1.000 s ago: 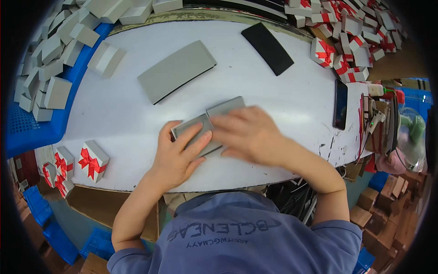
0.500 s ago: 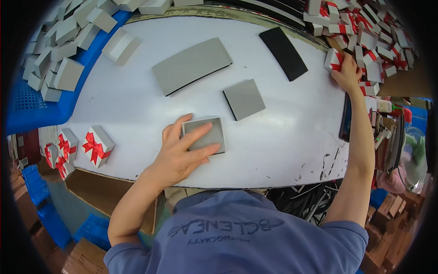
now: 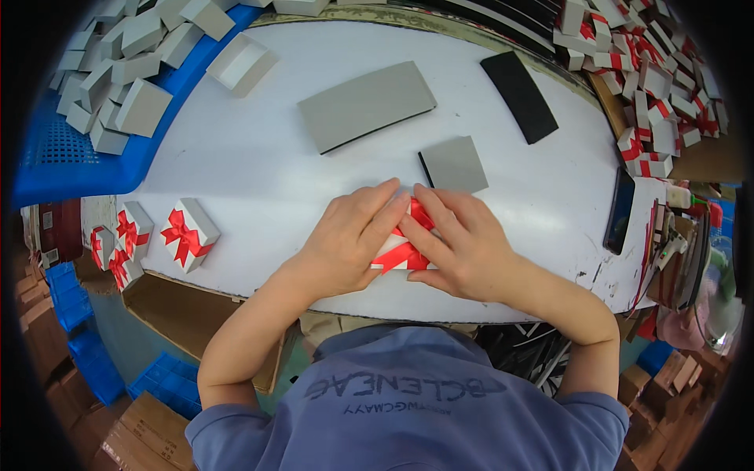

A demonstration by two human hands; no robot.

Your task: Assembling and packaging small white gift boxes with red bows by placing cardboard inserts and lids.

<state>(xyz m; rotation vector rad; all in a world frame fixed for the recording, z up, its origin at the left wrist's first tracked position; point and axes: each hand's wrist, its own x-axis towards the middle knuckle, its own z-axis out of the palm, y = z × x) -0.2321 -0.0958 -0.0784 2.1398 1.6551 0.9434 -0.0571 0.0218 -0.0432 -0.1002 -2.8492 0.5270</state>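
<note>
Near the desk's (image 3: 550, 228) six o'clock edge, left hand (image 3: 345, 235) and right hand (image 3: 471, 243) both grip a red-bowed white lid (image 3: 402, 255) from its sides. From here, looks like lid-seating; calls for even downward pressure. Earlier: right hand out at two o'clock, grey-lined base exposed; base now hidden.

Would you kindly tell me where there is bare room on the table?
Bare patches lie between the right hand and the phone, and between the left hand and the bow-topped box leftward. Crowded: far right, with heaped boxes; far left, at the basket.
</note>
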